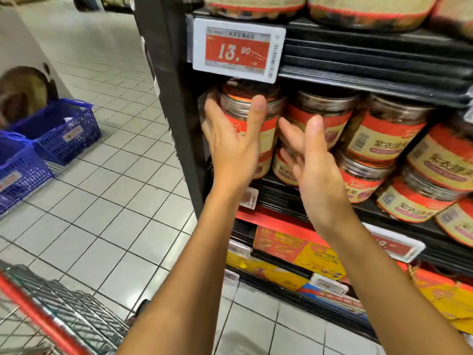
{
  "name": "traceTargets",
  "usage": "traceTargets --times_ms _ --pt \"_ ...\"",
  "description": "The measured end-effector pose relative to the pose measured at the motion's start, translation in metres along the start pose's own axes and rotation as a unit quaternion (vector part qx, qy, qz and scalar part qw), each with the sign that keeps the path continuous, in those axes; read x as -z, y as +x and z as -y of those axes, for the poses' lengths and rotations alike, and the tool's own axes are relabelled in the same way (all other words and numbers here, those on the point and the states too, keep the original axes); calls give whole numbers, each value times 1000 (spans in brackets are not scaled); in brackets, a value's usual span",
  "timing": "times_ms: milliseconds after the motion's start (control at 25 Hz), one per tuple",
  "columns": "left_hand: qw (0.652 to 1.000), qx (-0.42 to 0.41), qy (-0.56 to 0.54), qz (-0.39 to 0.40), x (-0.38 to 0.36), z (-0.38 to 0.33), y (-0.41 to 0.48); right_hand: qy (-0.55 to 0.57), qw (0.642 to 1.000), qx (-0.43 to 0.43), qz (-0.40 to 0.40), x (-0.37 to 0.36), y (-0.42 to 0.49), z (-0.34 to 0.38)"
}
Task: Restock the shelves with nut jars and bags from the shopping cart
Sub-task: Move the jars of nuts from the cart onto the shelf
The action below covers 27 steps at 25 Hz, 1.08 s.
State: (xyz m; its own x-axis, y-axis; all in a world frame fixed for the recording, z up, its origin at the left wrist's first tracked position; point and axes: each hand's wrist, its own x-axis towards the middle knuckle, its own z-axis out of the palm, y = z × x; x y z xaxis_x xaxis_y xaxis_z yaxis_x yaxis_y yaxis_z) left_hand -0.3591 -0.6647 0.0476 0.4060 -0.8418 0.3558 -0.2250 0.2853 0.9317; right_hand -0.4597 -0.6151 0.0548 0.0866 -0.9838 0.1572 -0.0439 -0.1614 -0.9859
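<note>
Shopping cart corner is nearest, bottom L: wire + red rim only, can't see what stock is left in it. The work is up at the middle shelf.

Nut jar being placed is at the far L end of that shelf, top tier, apparently sitting on a lower jar. The palm hides the contact, so can't confirm it's seated. Left hand wraps it: fingers round the L side, thumb flat on the front label. Right hand is spread & relaxed, holding nothing, fingertips near the gap btwn this jar and the neighbour jar. Touching or not, can't tell.

Risks, as I judge them:
- Letting go before the base is centred on the lid below could rock the top jar fwd and drop it to the tile floor.
- Price tag hangs just above the lid, so lifting or tilting the jar could knock it.
- Black upright is tight on the L. Fingers sit btwn jar and post, so pulling them out could drag the jar fwd.
- Right fingertips pushing sideways could shift the neighbour stack. The two-tier row to the R looks tilted, though the wide lens may exaggerate that.

Blue baskets sit well apart on the floor, no factor.
</note>
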Motion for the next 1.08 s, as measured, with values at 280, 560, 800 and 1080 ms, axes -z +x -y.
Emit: traceTargets --times_ms 280,560,800,1080 --pt "998 22 -38 47 3 3 13 -44 994 68 -80 -15 3 -8" --pt "989 -137 -26 -45 6 37 -54 -3 995 85 -53 -13 -1 -18" --pt "992 -127 7 -6 9 41 -38 -12 998 55 -43 -11 15 -20" --pt "998 -48 -34 -27 29 23 -55 -3 996 21 -88 -2 -7 -12"
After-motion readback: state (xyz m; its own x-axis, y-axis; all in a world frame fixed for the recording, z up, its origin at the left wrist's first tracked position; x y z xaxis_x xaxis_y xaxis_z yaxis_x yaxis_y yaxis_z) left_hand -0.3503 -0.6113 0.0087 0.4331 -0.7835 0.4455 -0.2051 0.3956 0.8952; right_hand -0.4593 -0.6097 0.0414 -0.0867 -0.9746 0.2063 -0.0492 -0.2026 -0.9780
